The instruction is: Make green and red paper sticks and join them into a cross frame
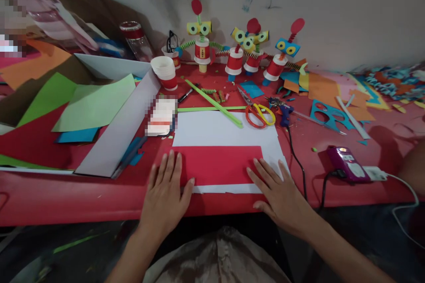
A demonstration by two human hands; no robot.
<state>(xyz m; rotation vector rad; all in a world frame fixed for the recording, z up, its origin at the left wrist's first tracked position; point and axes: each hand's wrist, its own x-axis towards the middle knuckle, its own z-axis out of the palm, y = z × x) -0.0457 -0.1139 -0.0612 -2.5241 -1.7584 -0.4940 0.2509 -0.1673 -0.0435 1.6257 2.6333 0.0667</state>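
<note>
A red paper strip [219,166] lies flat over a white sheet [226,128] near the table's front edge. My left hand [168,185] rests on the strip's left end, fingers spread and pointing away from me. On the strip's right end, my right hand [275,188] lies with its fingers apart, partly over the white sheet. Neither hand grips anything. Just beyond the sheet are red-and-yellow scissors [260,116] and a long green strip [215,105], which overlaps the sheet's far edge.
At left stands a box [113,128] of coloured paper. Paper cups [164,73] and several cup figures [202,51] stand toward the wall. A glue gun [285,115] and a purple power adapter [348,163] with cables lie at right. Another person's arm [413,168] shows at the right edge.
</note>
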